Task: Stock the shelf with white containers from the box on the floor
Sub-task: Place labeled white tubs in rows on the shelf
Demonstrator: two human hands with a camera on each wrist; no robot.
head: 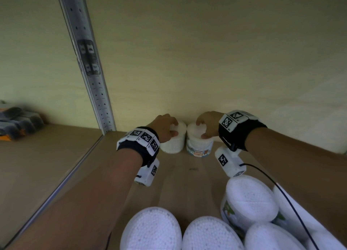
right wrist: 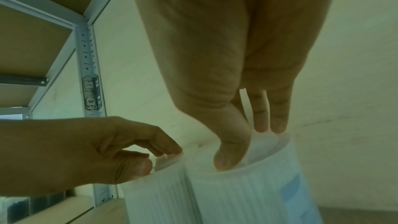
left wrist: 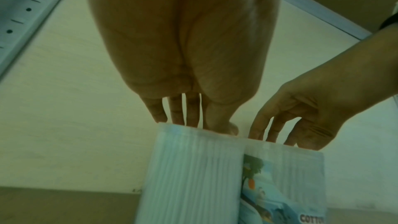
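Where fingers [head: 173, 127] grip lids, container [head: 173, 140] tops hide.

Both forearms are bare, with no sleeves showing. Each wrist wears a black strap [head: 242, 135] topped by a white band of square black-and-white coded markers [head: 142, 137]. A white boxy camera module [head: 147, 174] bearing another marker hangs beneath each wrist. A thin black cable [head: 277, 186] trails from the right module.
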